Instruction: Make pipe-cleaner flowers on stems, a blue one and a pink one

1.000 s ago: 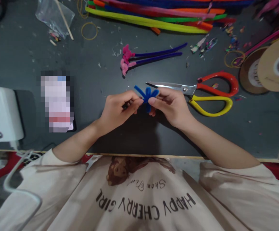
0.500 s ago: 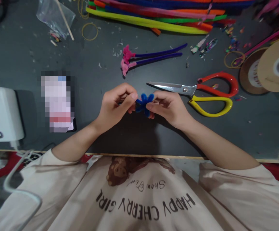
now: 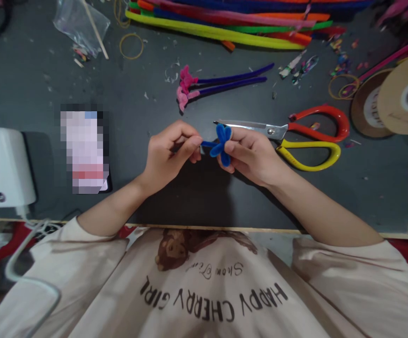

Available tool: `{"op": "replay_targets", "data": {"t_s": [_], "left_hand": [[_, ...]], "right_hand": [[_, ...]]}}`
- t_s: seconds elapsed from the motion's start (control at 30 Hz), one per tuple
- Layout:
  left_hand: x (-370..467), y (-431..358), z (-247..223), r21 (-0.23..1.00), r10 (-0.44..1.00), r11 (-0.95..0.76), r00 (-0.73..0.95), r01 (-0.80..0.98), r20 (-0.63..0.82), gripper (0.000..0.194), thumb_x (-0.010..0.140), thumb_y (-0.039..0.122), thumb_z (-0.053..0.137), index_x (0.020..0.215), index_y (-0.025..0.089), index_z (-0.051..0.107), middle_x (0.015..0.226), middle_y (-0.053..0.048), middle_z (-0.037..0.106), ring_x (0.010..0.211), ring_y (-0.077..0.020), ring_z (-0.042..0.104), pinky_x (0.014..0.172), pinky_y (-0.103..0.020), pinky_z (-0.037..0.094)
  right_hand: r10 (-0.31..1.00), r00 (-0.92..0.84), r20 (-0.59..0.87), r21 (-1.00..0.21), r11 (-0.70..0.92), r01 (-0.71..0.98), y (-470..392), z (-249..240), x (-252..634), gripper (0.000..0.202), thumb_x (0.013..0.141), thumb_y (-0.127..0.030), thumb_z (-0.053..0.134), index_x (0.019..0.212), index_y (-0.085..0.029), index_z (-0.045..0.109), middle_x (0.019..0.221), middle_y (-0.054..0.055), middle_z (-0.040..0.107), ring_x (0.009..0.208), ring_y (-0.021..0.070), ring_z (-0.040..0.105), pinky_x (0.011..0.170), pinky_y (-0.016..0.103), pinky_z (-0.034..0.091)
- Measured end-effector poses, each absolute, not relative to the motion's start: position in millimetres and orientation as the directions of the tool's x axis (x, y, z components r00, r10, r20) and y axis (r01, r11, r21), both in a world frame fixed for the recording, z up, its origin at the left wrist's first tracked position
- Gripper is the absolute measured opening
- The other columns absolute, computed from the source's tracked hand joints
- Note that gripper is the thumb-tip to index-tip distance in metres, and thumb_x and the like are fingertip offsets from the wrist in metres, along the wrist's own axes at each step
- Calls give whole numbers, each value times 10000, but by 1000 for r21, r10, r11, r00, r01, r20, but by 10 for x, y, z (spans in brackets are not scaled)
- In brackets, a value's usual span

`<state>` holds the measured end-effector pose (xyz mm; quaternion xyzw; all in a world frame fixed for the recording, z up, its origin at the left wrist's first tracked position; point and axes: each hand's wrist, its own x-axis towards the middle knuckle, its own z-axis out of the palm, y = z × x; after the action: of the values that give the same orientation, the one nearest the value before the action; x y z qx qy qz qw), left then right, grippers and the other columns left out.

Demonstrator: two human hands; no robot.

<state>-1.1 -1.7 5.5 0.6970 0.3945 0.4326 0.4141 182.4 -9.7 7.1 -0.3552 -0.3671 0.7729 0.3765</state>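
Blue fuzzy-wire piece (image 3: 221, 143): I have it raised over the dark tabletop (image 3: 176, 206), between the two hands. In this view its upper loops overlap the scissors near the blade tip; I cannot tell the height between them.
Left hand (image 3: 174, 152): closed in a pinch, thumb against forefinger, on the strand (image 3: 209, 144). I judge that this steadies the strand in line with the loops. The fingertips hide its end.
Right hand (image 3: 251, 152): closed on the loops, thumb on top near their centre, other fingers partly hidden behind. I take this as the anchor that stops the loops from spreading.
Scissors (image 3: 270, 131): flat on the tabletop, just beyond the right hand, handles to the right; presumably parked there for easy reach.
Pink-headed stems (image 3: 187, 87): two, side by side beyond the hands, likely laid apart to spare the heads from crushing.
Bundle of coloured stems (image 3: 221, 35): along the far side, probably to stay out of the forearms' way.
Loop form: bright blue, plush, rounded; at least four visible, fanned from a shared centre.
Strand form: slim, straight, running from that centre toward the left hand.
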Motion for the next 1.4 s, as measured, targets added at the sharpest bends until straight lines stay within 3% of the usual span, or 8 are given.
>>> {"op": "replay_targets", "data": {"t_s": [0.17,0.3,0.47,0.53,0.67,0.8,1.07,1.4], "left_hand": [[-9,-57,38,833,821,-493,452,251,350,180,950,242,519,790,164,552,597,45,638,523,-18,628,518,-88,447],[2,-74,20,815,778,-525,527,245,343,155,941,238,529,817,168,589,602,47,643,500,-20,607,522,-101,439],[-18,-51,8,846,848,-432,459,312,264,75,921,232,543,893,188,597,577,65,619,486,-32,571,516,-133,420],[-32,-46,25,869,880,-383,409,312,241,132,949,300,502,930,194,578,537,74,571,449,-35,526,501,-152,407],[-40,-40,78,881,877,-370,423,294,227,293,969,409,440,792,197,539,493,74,445,400,-35,393,432,-178,325],[-22,-24,97,838,842,-450,458,309,284,241,918,248,525,687,183,510,513,74,432,417,-18,338,417,-155,277],[-8,-21,117,821,838,-473,450,319,308,262,824,105,563,588,157,462,463,91,370,404,5,288,385,-120,202],[-16,-28,100,886,910,-332,356,325,210,331,921,330,515,629,176,497,467,64,443,404,-27,370,418,-180,286]], "right_hand": [[838,-505,-205,-814,-433,-387,-116,135,1809,385,753,-479,756,709,-182,515,523,-78,523,411,23,437,394,162,369],[838,-532,-126,-846,-371,-383,-150,93,1823,332,823,-468,693,765,-177,543,572,-61,552,443,26,466,412,158,370],[873,-471,-128,-972,-204,-114,-150,85,1885,323,821,-460,695,769,-192,523,591,-54,556,499,47,507,470,176,384],[880,-458,-126,-991,-133,16,-146,100,1898,318,826,-450,687,756,-196,509,563,-63,526,498,54,500,477,184,369],[859,-498,-117,-985,-35,170,-152,104,1891,236,881,-369,617,773,-193,503,565,-61,523,491,58,471,483,199,336],[858,-509,-69,-969,63,238,-160,82,1874,205,877,-327,611,765,-193,503,584,-57,520,524,68,450,516,211,329],[898,-437,-42,-978,54,203,-164,56,1884,167,908,-280,548,783,-205,468,577,-70,498,459,49,441,460,197,309],[907,-410,-96,-992,-54,113,-123,42,1888,253,870,-412,638,801,-194,531,569,-65,516,496,57,480,486,199,353]]}}
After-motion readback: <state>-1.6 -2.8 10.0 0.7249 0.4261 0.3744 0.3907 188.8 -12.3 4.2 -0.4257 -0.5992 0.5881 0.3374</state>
